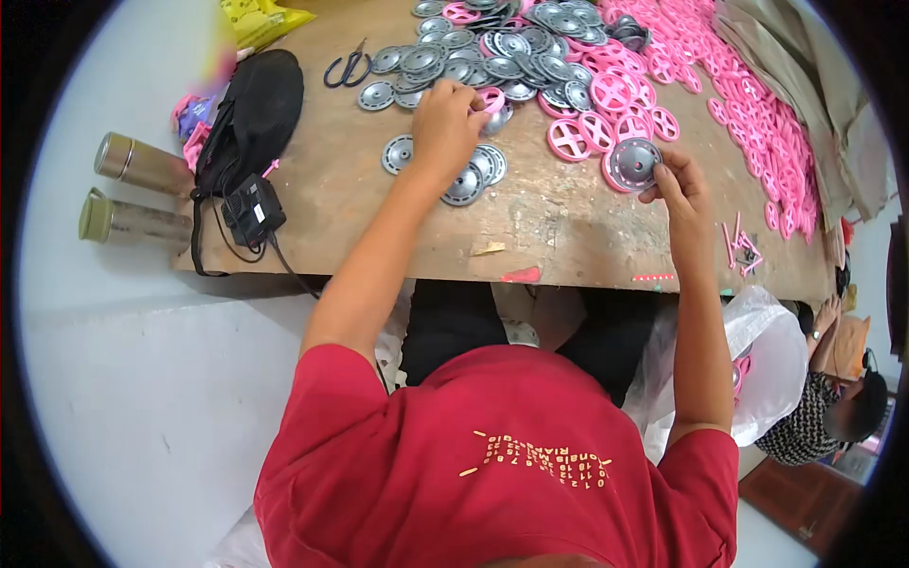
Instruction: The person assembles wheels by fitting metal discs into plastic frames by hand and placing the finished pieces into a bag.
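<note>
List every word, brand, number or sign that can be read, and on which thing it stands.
"RIAP", part of the yellow print on the red fabric shirt.
"onais", same print, beginning uncertain.
Shirt numbers: too small to read.
White label on black plastic adapter: too small.
Yellow plastic bag: marks blurred.

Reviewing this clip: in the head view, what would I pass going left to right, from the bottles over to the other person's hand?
Two bottles → black bag → scissors → left hand → right hand, holding a grey disc → thin pink sticks → the other person's hand.
</note>
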Demonstrator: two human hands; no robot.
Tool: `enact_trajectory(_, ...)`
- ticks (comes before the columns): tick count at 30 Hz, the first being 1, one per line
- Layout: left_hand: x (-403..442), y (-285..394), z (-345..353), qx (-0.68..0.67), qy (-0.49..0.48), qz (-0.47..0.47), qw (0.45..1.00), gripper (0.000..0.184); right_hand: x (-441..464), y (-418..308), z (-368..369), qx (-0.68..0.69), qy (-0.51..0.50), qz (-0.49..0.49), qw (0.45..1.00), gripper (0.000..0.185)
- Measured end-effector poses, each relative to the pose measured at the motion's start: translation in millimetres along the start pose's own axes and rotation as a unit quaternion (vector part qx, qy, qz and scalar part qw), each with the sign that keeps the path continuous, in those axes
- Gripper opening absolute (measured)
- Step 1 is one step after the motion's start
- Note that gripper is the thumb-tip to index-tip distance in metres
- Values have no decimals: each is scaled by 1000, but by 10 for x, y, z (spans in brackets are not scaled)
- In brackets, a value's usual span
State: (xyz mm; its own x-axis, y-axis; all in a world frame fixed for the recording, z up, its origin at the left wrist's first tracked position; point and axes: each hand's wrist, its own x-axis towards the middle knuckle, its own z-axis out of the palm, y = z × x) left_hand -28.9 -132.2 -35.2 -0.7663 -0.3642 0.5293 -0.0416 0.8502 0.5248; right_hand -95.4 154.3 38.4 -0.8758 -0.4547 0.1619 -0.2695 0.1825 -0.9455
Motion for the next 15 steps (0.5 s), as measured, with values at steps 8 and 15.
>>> enact_trajectory(8,-522,1116,-11,-719,-163,-305,603,28,-241,57,207,85,63,-33,994,21)
enact_trajectory(15,-742,1386,45,-593,-175,-188,763,33,-536,-53,148,-100,41,-86,990,19)
